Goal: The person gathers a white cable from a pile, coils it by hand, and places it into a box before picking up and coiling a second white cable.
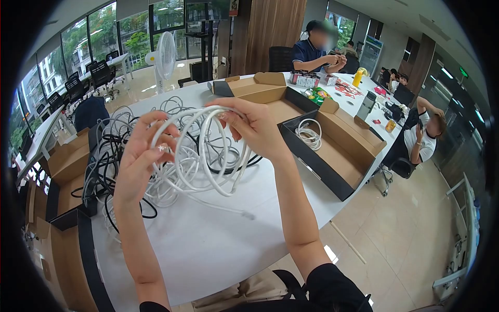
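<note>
In my right hand [252,127], fingers and thumb pinch the top of a coiled white cable [179,171] above the table. My left hand [140,161] has its fingers curled about the left side of the same loops, thumb near the cable. A loose cable end with a pale, blurred connector hangs below the coil, over the white tabletop [208,249]. Behind and left of the hands lies a tangled heap of grey, white and black cables [109,161]; the coil hides part of it.
An open black cardboard box [340,179] at the right holds one coiled white cable [309,134]. Another open box [254,88] stands behind it, and more boxes [70,182] line the left edge. Two people sit farther along the table, near a yellow bottle [357,78].
</note>
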A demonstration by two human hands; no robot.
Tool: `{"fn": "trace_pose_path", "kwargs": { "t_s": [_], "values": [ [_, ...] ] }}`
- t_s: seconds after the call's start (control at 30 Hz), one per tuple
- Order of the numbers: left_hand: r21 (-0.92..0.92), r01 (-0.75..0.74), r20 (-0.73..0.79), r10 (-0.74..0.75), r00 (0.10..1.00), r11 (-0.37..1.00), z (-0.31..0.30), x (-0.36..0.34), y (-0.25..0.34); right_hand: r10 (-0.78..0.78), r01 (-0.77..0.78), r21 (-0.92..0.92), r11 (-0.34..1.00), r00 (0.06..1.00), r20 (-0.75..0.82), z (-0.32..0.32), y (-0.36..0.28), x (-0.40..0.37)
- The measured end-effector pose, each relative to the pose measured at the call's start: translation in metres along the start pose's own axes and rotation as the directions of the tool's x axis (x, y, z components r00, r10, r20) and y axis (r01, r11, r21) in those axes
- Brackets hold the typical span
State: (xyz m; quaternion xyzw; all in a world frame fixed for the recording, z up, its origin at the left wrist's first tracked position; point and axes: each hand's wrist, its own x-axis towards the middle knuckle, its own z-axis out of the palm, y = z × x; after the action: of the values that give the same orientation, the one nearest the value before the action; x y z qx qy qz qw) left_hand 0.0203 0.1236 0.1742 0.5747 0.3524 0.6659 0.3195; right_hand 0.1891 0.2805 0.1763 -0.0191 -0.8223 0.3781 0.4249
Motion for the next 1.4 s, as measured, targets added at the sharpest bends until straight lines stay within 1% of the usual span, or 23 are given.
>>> {"fn": "trace_pose_path", "kwargs": {
  "t_s": [0.07,0.17,0.23,0.27,0.33,0.37,0.43,0.47,0.57,0.67,0.77,0.87,0.9,0.97,1.03,1.1,1.17,1.23,1.27,1.3,1.33,1.4],
  "values": [
    [-0.157,0.115,0.102,-0.099,0.990,0.981,-0.004,0.000,0.001,-0.030,0.031,0.015,0.999,0.998,-0.049,0.002,-0.001,0.000],
    [-0.098,0.086,-0.036,-0.090,0.995,0.991,0.000,0.000,-0.004,-0.069,0.072,0.021,0.997,0.988,-0.142,0.004,0.001,0.000],
    [0.014,0.099,-0.021,-0.099,0.995,0.995,0.005,-0.002,-0.003,-0.072,0.072,-0.008,0.997,0.973,-0.218,0.007,-0.001,0.001],
    [0.070,0.104,-0.015,-0.104,0.995,0.992,0.006,-0.003,-0.003,-0.143,0.130,-0.065,0.989,0.946,-0.291,0.011,0.002,0.003],
    [0.050,0.145,-0.036,-0.143,0.989,0.988,0.000,-0.005,-0.011,-0.290,0.228,-0.192,0.955,0.861,-0.419,0.025,0.010,0.009],
    [0.040,0.166,-0.046,-0.164,0.985,0.985,-0.001,-0.006,-0.014,-0.274,0.196,-0.216,0.956,0.856,-0.438,0.030,0.010,0.009],
    [-0.146,0.103,0.037,-0.098,0.994,0.984,0.002,-0.005,-0.017,-0.243,0.128,-0.261,0.957,0.844,-0.478,0.042,0.006,0.005],
    [-0.240,0.075,0.073,-0.059,0.996,0.968,0.005,-0.004,-0.018,-0.205,0.103,-0.236,0.966,0.862,-0.463,0.046,0.007,0.004],
    [-0.267,0.061,-0.034,-0.072,0.997,0.962,0.011,-0.008,-0.010,-0.107,0.036,-0.180,0.983,0.910,-0.401,0.053,0.009,0.003],
    [-0.250,0.059,-0.013,-0.064,0.998,0.966,0.013,-0.009,-0.002,-0.025,0.022,-0.014,1.000,0.951,-0.308,0.052,0.014,0.003],
    [-0.442,0.036,-0.030,-0.055,0.998,0.896,0.020,-0.008,0.001,-0.022,0.085,0.272,0.958,0.974,-0.227,0.051,0.011,0.004],
    [-0.616,0.043,0.052,-0.013,0.999,0.786,0.012,-0.008,0.001,-0.081,0.144,0.371,0.917,0.980,-0.181,0.050,0.012,0.006],
    [-0.659,0.004,-0.002,-0.007,1.000,0.752,0.013,-0.008,0.001,-0.085,0.145,0.338,0.930,0.979,-0.186,0.052,0.012,0.006],
    [-0.679,-0.019,-0.014,0.013,1.000,0.734,0.012,-0.008,0.000,-0.097,0.149,0.271,0.951,0.976,-0.196,0.060,0.008,0.006],
    [-0.708,-0.021,-0.002,0.027,1.000,0.706,0.009,-0.008,-0.001,-0.002,0.064,0.379,0.923,0.987,-0.161,0.066,0.003,0.004],
    [-0.745,0.007,0.037,0.030,0.999,0.667,0.005,-0.009,-0.002,0.105,-0.032,0.484,0.874,0.987,-0.125,0.071,0.000,0.001],
    [-0.721,0.035,0.089,0.041,0.995,0.692,0.003,-0.006,-0.003,0.211,-0.123,0.578,0.807,0.974,-0.087,0.072,-0.002,0.002],
    [-0.701,0.058,0.138,0.055,0.989,0.711,0.001,-0.005,-0.005,0.313,-0.184,0.732,0.656,0.949,-0.042,0.067,-0.001,0.003],
    [-0.683,0.070,0.136,0.032,0.990,0.727,-0.001,-0.006,-0.010,0.365,-0.213,0.798,0.564,0.931,-0.009,0.063,0.000,0.002],
    [-0.666,0.085,0.134,0.007,0.991,0.741,-0.003,-0.006,-0.015,0.432,-0.294,0.791,0.537,0.901,0.041,0.057,-0.005,0.003],
    [-0.649,0.094,0.135,-0.008,0.991,0.755,-0.003,-0.005,-0.016,0.391,-0.300,0.868,0.397,0.910,0.135,0.051,-0.002,0.002],
    [-0.663,0.113,0.123,-0.040,0.992,0.740,0.000,-0.003,-0.015,0.258,-0.322,0.941,0.099,0.922,0.289,0.041,0.001,0.004]
  ]
}}
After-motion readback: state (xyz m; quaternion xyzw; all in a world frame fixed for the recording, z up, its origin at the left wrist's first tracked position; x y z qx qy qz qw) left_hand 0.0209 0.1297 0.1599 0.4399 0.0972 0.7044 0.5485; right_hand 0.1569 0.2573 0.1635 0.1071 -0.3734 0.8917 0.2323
